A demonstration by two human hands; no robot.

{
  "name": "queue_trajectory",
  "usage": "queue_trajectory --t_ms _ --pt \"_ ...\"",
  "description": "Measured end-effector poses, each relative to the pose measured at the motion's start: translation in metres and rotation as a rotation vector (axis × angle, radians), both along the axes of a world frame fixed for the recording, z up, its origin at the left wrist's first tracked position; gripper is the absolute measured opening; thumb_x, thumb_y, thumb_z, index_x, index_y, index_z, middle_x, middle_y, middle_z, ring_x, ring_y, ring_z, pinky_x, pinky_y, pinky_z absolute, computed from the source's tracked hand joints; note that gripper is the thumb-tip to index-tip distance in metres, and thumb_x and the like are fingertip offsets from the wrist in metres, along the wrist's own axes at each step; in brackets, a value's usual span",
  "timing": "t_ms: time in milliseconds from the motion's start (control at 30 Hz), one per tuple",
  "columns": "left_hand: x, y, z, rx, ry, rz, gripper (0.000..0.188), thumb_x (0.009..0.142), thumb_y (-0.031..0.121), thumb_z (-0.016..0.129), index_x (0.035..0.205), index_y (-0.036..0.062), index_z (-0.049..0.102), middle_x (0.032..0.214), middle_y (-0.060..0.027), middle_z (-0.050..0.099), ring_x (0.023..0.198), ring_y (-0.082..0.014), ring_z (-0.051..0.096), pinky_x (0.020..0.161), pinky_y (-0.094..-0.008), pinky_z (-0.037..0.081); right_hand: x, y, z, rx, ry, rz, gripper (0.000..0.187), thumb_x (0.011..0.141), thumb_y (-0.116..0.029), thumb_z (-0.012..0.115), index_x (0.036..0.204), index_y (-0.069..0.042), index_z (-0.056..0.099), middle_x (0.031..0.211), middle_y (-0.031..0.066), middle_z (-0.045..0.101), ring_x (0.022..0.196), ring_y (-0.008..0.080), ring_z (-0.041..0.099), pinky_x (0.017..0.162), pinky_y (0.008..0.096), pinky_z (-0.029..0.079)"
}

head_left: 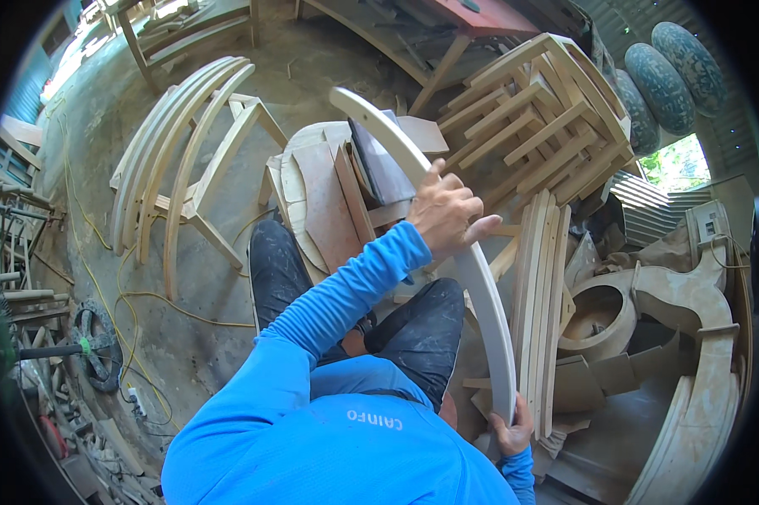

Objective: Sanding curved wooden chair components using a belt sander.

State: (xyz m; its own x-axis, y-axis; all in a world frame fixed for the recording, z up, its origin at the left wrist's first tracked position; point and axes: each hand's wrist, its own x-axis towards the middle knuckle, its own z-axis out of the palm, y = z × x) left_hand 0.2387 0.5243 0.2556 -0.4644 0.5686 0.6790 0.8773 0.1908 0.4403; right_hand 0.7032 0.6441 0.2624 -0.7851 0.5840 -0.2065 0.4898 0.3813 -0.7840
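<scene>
A long curved wooden slat, pale and smooth, slants across the space in front of me. Its far end, with small holes, rises past the middle, and its near end is beside my right hip. My left hand reaches across my body and is closed over the slat's upper middle, thumb on the right side; the palm side is hidden. Low on the right, my right hand grips the near end, thumb on top. Beyond my knees, flat wooden boards and a dark-edged, grey-faced block lie under the slat.
Curved slats lean on a wooden frame at the left. Straight strips stand close on my right, below a pile of wooden frames. A yellow cord crosses the floor. Carved wooden parts sit far right.
</scene>
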Motion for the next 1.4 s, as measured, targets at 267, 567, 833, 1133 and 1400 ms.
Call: queue_trajectory --t_ms 267,567,833,1133,1400 --pt "0.020 0.022 -0.033 -0.021 0.021 -0.078 0.050 0.097 0.048 0.062 0.070 0.0079 0.076 0.069 -0.0090 0.070 0.085 -0.0268 0.065 0.115 -0.0545 0.032 0.003 -0.024 -0.018 0.139 -0.127 0.006 0.061 0.085 -0.015 0.079 0.138 -0.005 0.051 0.097 0.0178 0.072 0.083 0.0319 0.075 0.073 0.0405 0.059" --pt "-0.135 -0.015 -0.086 -0.157 0.045 0.309 0.045 0.099 0.049 0.058 0.112 0.0084 0.071 0.125 -0.0175 0.060 0.124 -0.0366 0.051 0.119 -0.0611 0.022 -0.202 0.034 -0.074 0.641 0.057 0.337 0.060 0.092 -0.018 0.072 0.145 -0.013 0.044 0.103 0.0258 0.071 0.091 0.0493 0.069 0.072 0.0547 0.056" --pt "0.013 -0.019 -0.065 0.118 -0.345 0.216 0.064 0.103 0.055 0.051 0.146 0.0068 0.048 0.154 -0.0262 0.036 0.146 -0.0429 0.033 0.122 -0.0564 0.020 -0.407 0.036 -0.060 0.859 -0.021 0.459 0.058 0.095 -0.012 0.061 0.149 -0.022 0.041 0.095 0.0189 0.063 0.081 0.0442 0.068 0.067 0.0536 0.056" --pt "0.048 -0.027 -0.055 0.729 -1.773 -0.043 0.062 0.103 0.048 0.056 0.149 0.0092 0.040 0.136 -0.0140 0.055 0.127 -0.0303 0.051 0.107 -0.0533 0.039 -0.207 0.050 -0.049 0.916 0.151 0.510 0.071 0.086 -0.002 0.061 0.152 -0.025 0.048 0.084 0.0126 0.055 0.071 0.0321 0.061 0.064 0.0465 0.051" --pt "0.038 -0.003 -0.100 0.783 -2.081 -0.373 0.043 0.103 0.050 0.057 0.092 0.0091 0.054 0.080 -0.0057 0.054 0.078 -0.0218 0.057 0.082 -0.0432 0.050 -0.001 0.081 -0.016 0.994 0.129 0.326 0.054 0.076 -0.001 0.068 0.128 -0.014 0.069 0.090 0.0087 0.062 0.083 0.0297 0.064 0.073 0.0420 0.049"
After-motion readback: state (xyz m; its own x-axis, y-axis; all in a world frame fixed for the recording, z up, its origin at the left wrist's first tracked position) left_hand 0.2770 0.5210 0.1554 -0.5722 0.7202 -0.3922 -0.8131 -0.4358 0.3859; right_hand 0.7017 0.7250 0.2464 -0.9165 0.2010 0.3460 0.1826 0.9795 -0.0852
